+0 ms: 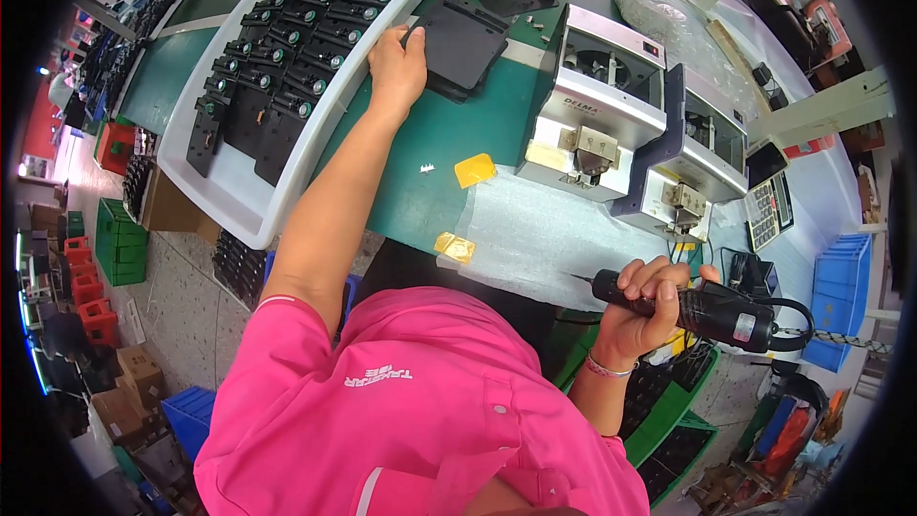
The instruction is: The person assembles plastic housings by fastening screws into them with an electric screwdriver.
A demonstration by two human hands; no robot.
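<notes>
My left hand (396,67) is at the left edge of a stack of flat black plastic panels (465,46), its thumb and fingers closed on that edge beside the white tray. Part of the grip is hidden behind the hand. A black electric screwdriver (712,313) lies in my right hand (650,311), fingers wrapped round its body. Its thin bit points left, above the white foam sheet (535,239) at the table's front edge. The white tray (280,193) on the left holds rows of black plastic parts (296,38) with small round greenish pieces on them.
Two screw feeders (597,105) (702,139) stand side by side right of the green table mat (382,201). Beyond them are a calculator (767,213) and a blue bin (836,296). The screwdriver's cord (850,339) runs off right. Yellow tape (475,170) holds the foam sheet.
</notes>
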